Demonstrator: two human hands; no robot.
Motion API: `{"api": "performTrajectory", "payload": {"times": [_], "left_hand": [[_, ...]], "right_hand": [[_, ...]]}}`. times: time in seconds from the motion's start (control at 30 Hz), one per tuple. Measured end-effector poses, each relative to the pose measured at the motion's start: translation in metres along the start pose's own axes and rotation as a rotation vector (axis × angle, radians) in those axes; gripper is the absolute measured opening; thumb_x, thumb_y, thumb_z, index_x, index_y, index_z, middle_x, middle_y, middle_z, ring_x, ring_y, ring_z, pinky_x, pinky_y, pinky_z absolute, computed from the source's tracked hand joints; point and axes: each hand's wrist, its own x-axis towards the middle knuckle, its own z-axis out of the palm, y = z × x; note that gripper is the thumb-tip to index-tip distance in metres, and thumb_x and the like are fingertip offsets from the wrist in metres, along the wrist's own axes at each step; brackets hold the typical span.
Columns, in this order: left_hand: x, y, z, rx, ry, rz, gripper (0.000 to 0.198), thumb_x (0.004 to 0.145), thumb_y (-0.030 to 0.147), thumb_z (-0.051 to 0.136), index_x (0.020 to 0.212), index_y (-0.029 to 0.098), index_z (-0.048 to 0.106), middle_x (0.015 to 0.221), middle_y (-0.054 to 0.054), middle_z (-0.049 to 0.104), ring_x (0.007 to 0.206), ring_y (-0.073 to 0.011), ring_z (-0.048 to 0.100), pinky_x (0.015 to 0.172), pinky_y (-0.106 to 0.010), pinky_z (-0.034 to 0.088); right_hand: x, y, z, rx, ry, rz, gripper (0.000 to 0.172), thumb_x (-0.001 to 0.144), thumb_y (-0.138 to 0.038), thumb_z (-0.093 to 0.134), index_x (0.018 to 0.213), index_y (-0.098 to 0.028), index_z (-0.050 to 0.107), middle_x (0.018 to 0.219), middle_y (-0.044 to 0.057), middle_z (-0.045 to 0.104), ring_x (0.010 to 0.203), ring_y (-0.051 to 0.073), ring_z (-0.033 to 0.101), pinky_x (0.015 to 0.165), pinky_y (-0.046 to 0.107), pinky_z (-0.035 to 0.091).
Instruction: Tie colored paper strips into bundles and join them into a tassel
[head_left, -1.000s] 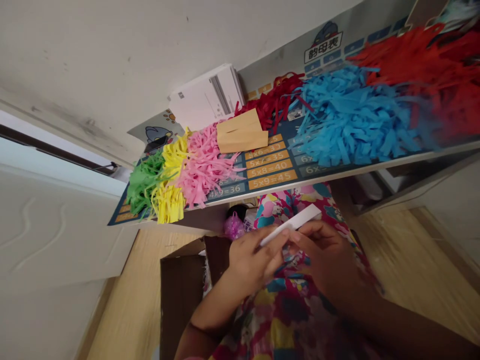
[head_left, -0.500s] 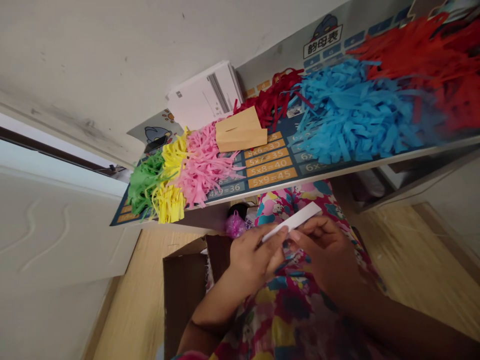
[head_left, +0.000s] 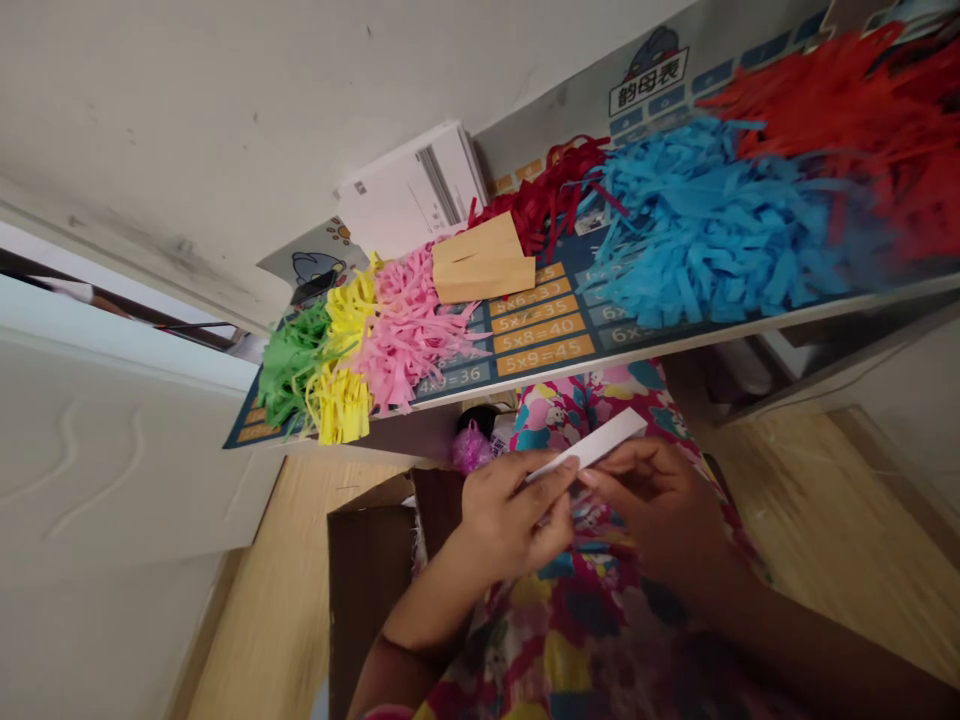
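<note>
Over my lap, both hands pinch a narrow white paper strip (head_left: 600, 444). My left hand (head_left: 510, 510) grips its lower left end with thumb and fingers closed. My right hand (head_left: 660, 505) holds it from the right, fingertips closed on the strip near the middle. The strip's far end sticks up toward the table edge (head_left: 675, 345). Below the hands lies my colourful flowered clothing (head_left: 570, 620).
The table above carries heaps of cut paper fringes: green (head_left: 289, 365), yellow (head_left: 341, 370), pink (head_left: 409, 325), dark red (head_left: 551, 195), blue (head_left: 705, 230) and red (head_left: 847, 110). A tan folded card (head_left: 484, 265) and white booklets (head_left: 409, 190) lie there. A brown cardboard box (head_left: 367, 580) stands at lower left.
The hands have shifted only slightly; the strip stays pinched between them at nearly the same angle. The view has drifted a little.
</note>
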Motion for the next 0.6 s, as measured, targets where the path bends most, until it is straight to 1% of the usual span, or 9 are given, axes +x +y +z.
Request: {"api": "performTrajectory", "payload": {"times": [0.07,0.17,0.23,0.27,0.33,0.37,0.43,0.5,0.6], "left_hand": [[0.000,-0.001,0.001,0.018,0.012,0.006,0.024,0.086,0.020,0.070,0.110,0.018,0.070,0.099,-0.009,0.076,0.084,-0.0164,0.074,0.074,-0.025,0.061],[-0.001,-0.005,0.001,0.067,0.046,-0.016,0.021,0.088,0.019,0.070,0.109,0.020,0.070,0.097,-0.006,0.077,0.083,-0.0149,0.074,0.071,-0.023,0.060],[-0.001,-0.007,-0.002,0.059,0.056,-0.042,0.019,0.089,0.018,0.068,0.108,0.021,0.070,0.097,-0.006,0.076,0.083,-0.0138,0.074,0.070,-0.022,0.059],[-0.001,-0.008,-0.004,0.046,0.042,-0.050,0.019,0.090,0.019,0.067,0.109,0.020,0.070,0.098,-0.006,0.076,0.082,-0.0130,0.074,0.070,-0.021,0.059],[0.002,-0.007,-0.010,0.060,-0.026,-0.048,0.021,0.093,0.022,0.064,0.113,0.019,0.068,0.097,-0.006,0.075,0.080,-0.0123,0.073,0.069,-0.021,0.058],[0.004,-0.006,-0.013,0.107,-0.074,-0.043,0.023,0.095,0.025,0.062,0.116,0.019,0.067,0.096,-0.006,0.075,0.079,-0.0130,0.072,0.068,-0.022,0.058],[0.012,-0.003,-0.018,0.266,-0.179,-0.034,0.029,0.097,0.030,0.058,0.122,0.017,0.064,0.096,-0.007,0.074,0.075,-0.0161,0.071,0.063,-0.026,0.057],[0.022,0.001,-0.020,0.405,-0.283,-0.035,0.033,0.099,0.034,0.053,0.123,0.014,0.062,0.093,-0.008,0.074,0.073,-0.0192,0.070,0.060,-0.030,0.055],[0.031,0.003,-0.019,0.397,-0.453,-0.015,0.035,0.102,0.041,0.044,0.115,0.015,0.062,0.088,-0.006,0.070,0.076,-0.0204,0.067,0.062,-0.031,0.052]], "right_hand": [[0.005,0.010,-0.006,-0.112,0.015,-0.054,0.032,0.072,-0.044,0.080,0.072,-0.021,0.058,0.063,-0.002,0.062,0.057,0.014,0.058,0.055,0.025,0.048],[0.025,0.031,-0.024,-0.313,0.109,-0.124,0.039,0.069,-0.051,0.080,0.067,-0.022,0.053,0.056,-0.005,0.051,0.051,0.012,0.048,0.051,0.026,0.041],[0.041,0.042,-0.038,-0.354,0.130,-0.190,0.042,0.064,-0.053,0.081,0.079,-0.023,0.057,0.066,-0.003,0.057,0.059,0.015,0.053,0.055,0.028,0.044],[0.047,0.044,-0.043,-0.356,0.084,-0.235,0.046,0.063,-0.053,0.081,0.090,-0.023,0.059,0.078,0.000,0.063,0.069,0.018,0.059,0.062,0.030,0.048],[0.053,0.042,-0.048,-0.386,-0.088,-0.314,0.055,0.069,-0.052,0.077,0.112,-0.023,0.058,0.107,0.008,0.068,0.093,0.025,0.064,0.078,0.037,0.052],[0.052,0.039,-0.048,-0.417,-0.191,-0.327,0.054,0.075,-0.051,0.071,0.118,-0.023,0.057,0.115,0.009,0.067,0.100,0.026,0.064,0.082,0.038,0.052],[0.046,0.030,-0.042,-0.492,-0.337,-0.308,0.043,0.085,-0.048,0.059,0.119,-0.022,0.058,0.110,0.010,0.069,0.095,0.026,0.066,0.079,0.038,0.053],[0.037,0.023,-0.035,-0.549,-0.369,-0.297,0.035,0.087,-0.045,0.055,0.112,-0.021,0.060,0.097,0.009,0.071,0.084,0.024,0.067,0.071,0.035,0.054],[0.028,0.023,-0.031,-0.562,-0.298,-0.301,0.027,0.082,-0.043,0.059,0.100,-0.023,0.062,0.085,0.006,0.071,0.073,0.023,0.066,0.064,0.032,0.053]]}}
